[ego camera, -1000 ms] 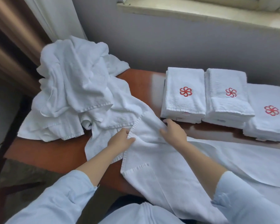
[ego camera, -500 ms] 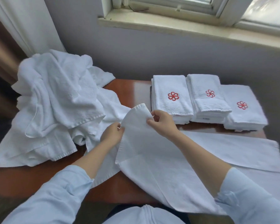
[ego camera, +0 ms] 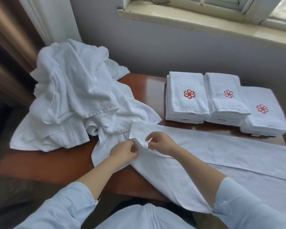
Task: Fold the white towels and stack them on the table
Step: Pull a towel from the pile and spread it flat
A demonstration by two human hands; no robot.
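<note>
Folded: three stacks (ego camera: 224, 96) stood far right
Unfolded: heap (ego camera: 76, 90) lay left
Grip: left hand (ego camera: 124, 152) pinched spread towel (ego camera: 221, 154); right hand (ego camera: 161, 143) curled, hold unclear

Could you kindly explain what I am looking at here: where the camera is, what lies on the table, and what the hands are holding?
There is no machine: these are a person's two bare hands, filmed by a camera worn on the head, looking forward and down. On the table lie a pile of unfolded towels on the left, three folded stacks with red flower emblems at the back right, and one long towel laid out in front. The left hand pinches that towel's left end. The right hand is curled beside it at the same end; whether it grips the cloth I cannot tell.
</note>
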